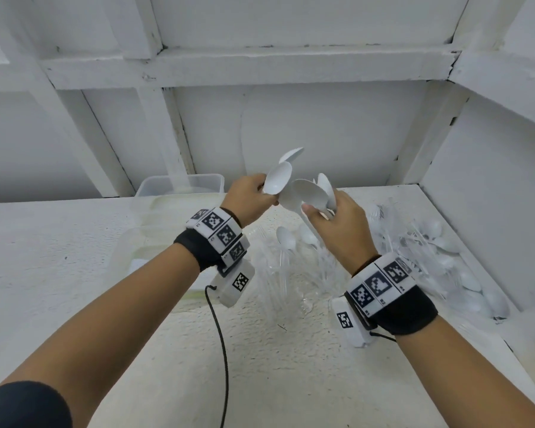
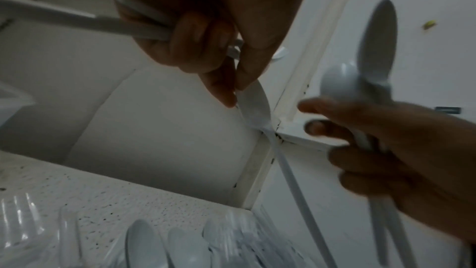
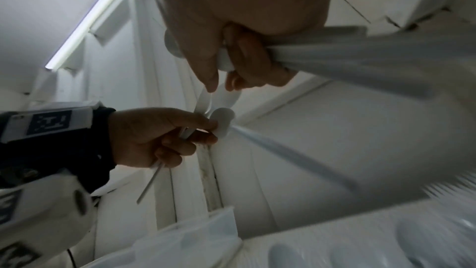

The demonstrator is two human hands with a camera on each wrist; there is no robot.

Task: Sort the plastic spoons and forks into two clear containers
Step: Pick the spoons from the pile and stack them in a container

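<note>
Both hands are up over the desk (image 1: 74, 257), each curled tight on white spoons. My left hand (image 1: 250, 197) holds its spoons (image 1: 280, 177) by the handles, and my right hand (image 1: 337, 225) holds more spoons (image 1: 309, 196), touching them, maybe to make one bunch. Clear containers (image 1: 179, 183) wait by the desk's back edge, with the pile (image 1: 430, 257) near its right edge.

A speckled white counter (image 1: 74, 273) sits under white-painted shelving (image 1: 260, 66), with a lit tube light (image 3: 87, 21) overhead.
</note>
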